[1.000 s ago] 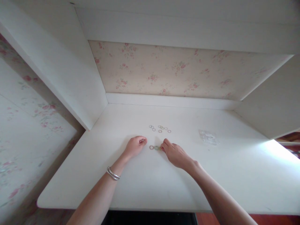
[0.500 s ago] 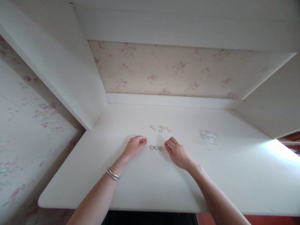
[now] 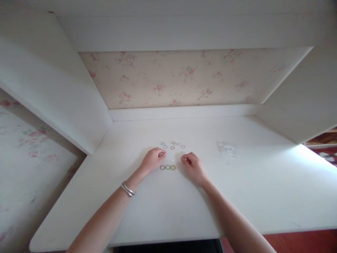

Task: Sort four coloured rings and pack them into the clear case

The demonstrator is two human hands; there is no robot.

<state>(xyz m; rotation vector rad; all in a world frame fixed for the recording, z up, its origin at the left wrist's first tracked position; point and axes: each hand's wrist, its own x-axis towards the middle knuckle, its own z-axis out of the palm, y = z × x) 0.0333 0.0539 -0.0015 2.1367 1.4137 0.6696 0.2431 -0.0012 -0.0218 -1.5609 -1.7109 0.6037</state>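
Three small thin rings lie side by side in a row on the white desk: a brownish ring (image 3: 162, 167), a greenish ring (image 3: 167, 167) and a yellowish ring (image 3: 173, 167). My left hand (image 3: 153, 160) rests just behind and left of this row, fingers curled in toward the thumb. Across from it, my right hand (image 3: 194, 168) is curled the same way, to the right of the row. Whether either hand holds anything small is hidden. Farther back lie several loose rings, among them a reddish ring (image 3: 172, 148) and a pale ring (image 3: 183, 147), some overlapping.
A clear plastic bag (image 3: 226, 149) lies flat on the desk (image 3: 147, 218) to the right. White side panels and a floral-papered back wall (image 3: 171, 77) enclose the desk, with an overhanging board above. The desk's front edge runs under my forearms.
The camera view has shifted and tilted. Relative to the front row, my left hand has moved forward and right; my right hand has drawn slightly away. The three front rings now appear sharper.
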